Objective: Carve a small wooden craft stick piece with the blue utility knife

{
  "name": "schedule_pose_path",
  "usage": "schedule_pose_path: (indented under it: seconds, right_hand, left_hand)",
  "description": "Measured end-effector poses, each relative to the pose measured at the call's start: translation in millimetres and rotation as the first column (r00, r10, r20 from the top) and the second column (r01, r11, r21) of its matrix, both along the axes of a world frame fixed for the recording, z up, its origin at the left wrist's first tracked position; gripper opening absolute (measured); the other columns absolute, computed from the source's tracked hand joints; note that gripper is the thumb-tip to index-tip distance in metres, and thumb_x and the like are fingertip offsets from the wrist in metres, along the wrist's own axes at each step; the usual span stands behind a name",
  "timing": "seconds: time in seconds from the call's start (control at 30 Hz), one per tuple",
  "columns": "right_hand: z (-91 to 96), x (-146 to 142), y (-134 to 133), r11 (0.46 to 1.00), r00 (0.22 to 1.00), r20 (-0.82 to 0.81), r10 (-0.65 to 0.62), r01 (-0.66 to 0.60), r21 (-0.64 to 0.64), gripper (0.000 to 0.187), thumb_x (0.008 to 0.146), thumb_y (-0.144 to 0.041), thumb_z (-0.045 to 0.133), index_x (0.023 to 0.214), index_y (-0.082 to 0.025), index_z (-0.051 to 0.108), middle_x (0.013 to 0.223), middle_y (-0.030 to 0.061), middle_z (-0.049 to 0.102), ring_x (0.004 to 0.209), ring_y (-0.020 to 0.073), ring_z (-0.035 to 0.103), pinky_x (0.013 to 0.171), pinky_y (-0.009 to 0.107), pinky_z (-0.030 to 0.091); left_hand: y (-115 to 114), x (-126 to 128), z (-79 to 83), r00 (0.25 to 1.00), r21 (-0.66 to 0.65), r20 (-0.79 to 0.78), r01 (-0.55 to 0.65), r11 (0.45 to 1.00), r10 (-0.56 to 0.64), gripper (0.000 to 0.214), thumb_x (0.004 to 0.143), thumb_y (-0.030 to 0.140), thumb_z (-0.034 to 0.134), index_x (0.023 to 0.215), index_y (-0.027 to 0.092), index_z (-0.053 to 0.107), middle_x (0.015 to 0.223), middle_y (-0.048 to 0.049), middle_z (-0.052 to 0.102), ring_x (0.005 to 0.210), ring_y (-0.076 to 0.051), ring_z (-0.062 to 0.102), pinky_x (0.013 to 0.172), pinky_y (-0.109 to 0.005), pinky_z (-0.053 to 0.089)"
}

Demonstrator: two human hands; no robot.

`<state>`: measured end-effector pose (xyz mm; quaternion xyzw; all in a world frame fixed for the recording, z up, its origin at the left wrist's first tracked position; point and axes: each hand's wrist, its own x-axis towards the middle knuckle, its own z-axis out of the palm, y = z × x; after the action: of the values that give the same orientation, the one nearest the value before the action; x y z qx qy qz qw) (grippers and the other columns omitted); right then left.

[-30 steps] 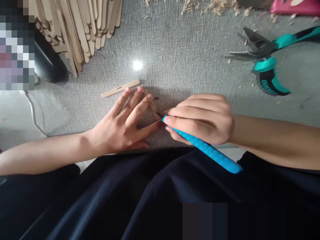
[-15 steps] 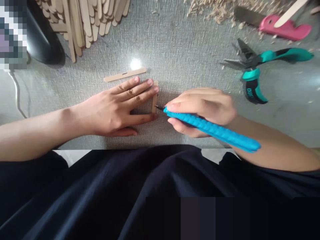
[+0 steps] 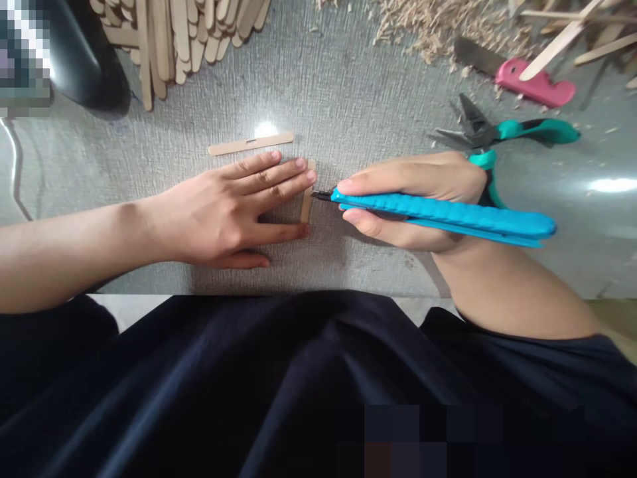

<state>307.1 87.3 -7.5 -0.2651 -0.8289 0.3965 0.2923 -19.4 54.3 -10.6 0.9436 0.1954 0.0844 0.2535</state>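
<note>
My left hand [image 3: 233, 209] lies flat with its fingers spread, the fingertips pressing on a short wooden craft stick [image 3: 306, 207] that points away from me. Parts of that stick are hidden under the fingers. In my right hand [image 3: 413, 199] is a blue utility knife [image 3: 448, 214], gripped between thumb and fingers. The knife's dark blade tip is at the right edge of the stick, between the spread fingertips. Just beyond my left fingers lies a second craft stick [image 3: 251, 143] with a small slot cut near its middle.
A pile of craft sticks [image 3: 184, 33] lies at the back left beside a black rounded object [image 3: 94, 73]. At the back right are wood shavings [image 3: 423, 26], a pink-handled folding saw [image 3: 535, 83] and teal-and-black pliers [image 3: 537, 131]. A white cable [image 3: 16, 166] runs along the left.
The knife blade has moved up along the stick, away from me, and its handle has swung to lie flatter. My left hand stays on the stick. The view has shifted slightly.
</note>
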Motion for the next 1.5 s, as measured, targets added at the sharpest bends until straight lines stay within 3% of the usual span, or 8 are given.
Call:
schedule_pose_path:
  seconds: [0.27,0.4,0.5,0.77,1.0,1.17,1.37,1.5]
  right_hand:
    - [3.3,-3,0,0.997,1.000,0.021,-0.001,0.000,0.071,0.033,0.096,-0.020,0.083,0.126,-0.036,0.084,0.112,-0.0017,0.089,0.089,0.0217,0.086,0.077,0.034,0.072]
    - [2.0,-3,1,0.998,1.000,0.029,0.004,-0.006,0.067,0.036,0.096,-0.019,0.083,0.128,-0.037,0.083,0.114,-0.0014,0.089,0.091,0.0218,0.086,0.079,0.035,0.073]
    - [1.1,-4,2,0.995,0.999,-0.020,0.026,-0.024,0.095,0.034,0.094,-0.021,0.086,0.126,-0.032,0.083,0.113,0.0005,0.089,0.089,0.0212,0.086,0.079,0.033,0.073]
    - [7.6,-6,0,0.996,0.998,0.057,0.009,-0.014,0.085,0.031,0.098,-0.019,0.081,0.124,-0.036,0.082,0.113,-0.0008,0.089,0.090,0.0227,0.086,0.079,0.037,0.074]
    - [7.1,-8,-1,0.996,1.000,0.021,-0.007,0.005,0.090,0.028,0.097,-0.018,0.081,0.121,-0.032,0.082,0.108,0.0012,0.089,0.088,0.0211,0.086,0.077,0.033,0.072]
    - [4.0,-7,0,0.994,1.000,-0.003,-0.001,0.001,0.107,0.030,0.096,-0.015,0.083,0.123,-0.029,0.083,0.106,0.0031,0.089,0.088,0.0194,0.085,0.078,0.029,0.071]
    - [-4.5,-7,-1,0.994,0.999,-0.041,-0.033,0.037,0.099,0.026,0.095,-0.021,0.085,0.119,-0.028,0.083,0.104,0.0015,0.089,0.086,0.0187,0.085,0.076,0.028,0.070]
    - [-3.9,-7,-1,0.994,0.999,-0.042,-0.031,0.035,0.107,0.028,0.094,-0.020,0.086,0.120,-0.029,0.084,0.104,0.0023,0.089,0.086,0.0195,0.085,0.076,0.029,0.070]
  left_hand:
    - [0,4,-0.1,0.993,-0.139,-0.108,-0.054,0.989,0.039,0.057,0.101,0.053,0.069,0.156,0.038,0.068,0.189,-0.0002,0.033,0.175,-0.038,0.031,0.145,-0.063,0.025]
    - [-1,3,-1.1,0.995,-0.103,-0.095,-0.035,0.994,0.025,0.058,0.103,0.053,0.068,0.159,0.036,0.066,0.191,-0.0010,0.027,0.177,-0.037,0.027,0.146,-0.062,0.022]
    - [-2,1,-1.2,0.999,-0.027,-0.041,-0.012,1.000,0.011,0.056,0.106,0.049,0.067,0.160,0.033,0.064,0.191,-0.0078,0.024,0.178,-0.034,0.025,0.146,-0.060,0.024]
    - [-3,2,-1.6,0.986,-0.093,0.107,-0.121,0.988,0.130,0.047,0.104,0.051,0.064,0.147,0.037,0.074,0.179,0.0008,0.052,0.168,-0.032,0.049,0.141,-0.056,0.041]
    - [0,7,5.4,0.991,-0.221,-0.107,-0.107,0.969,0.085,0.052,0.100,0.052,0.067,0.149,0.036,0.073,0.185,-0.0001,0.042,0.175,-0.036,0.036,0.144,-0.062,0.029]
    - [-1,4,3.2,0.996,-0.157,-0.077,-0.055,0.986,0.044,0.056,0.102,0.049,0.069,0.156,0.035,0.068,0.190,-0.0027,0.031,0.176,-0.038,0.030,0.145,-0.065,0.024]
    - [-2,0,-1.0,0.999,-0.045,0.021,-0.023,0.999,0.024,0.057,0.102,0.046,0.072,0.158,0.034,0.065,0.189,-0.0029,0.032,0.176,-0.037,0.031,0.147,-0.060,0.026]
    - [-2,0,-0.5,1.000,0.000,0.007,-0.004,1.000,0.004,0.058,0.103,0.047,0.069,0.160,0.034,0.062,0.189,-0.0049,0.032,0.176,-0.038,0.030,0.146,-0.062,0.027]
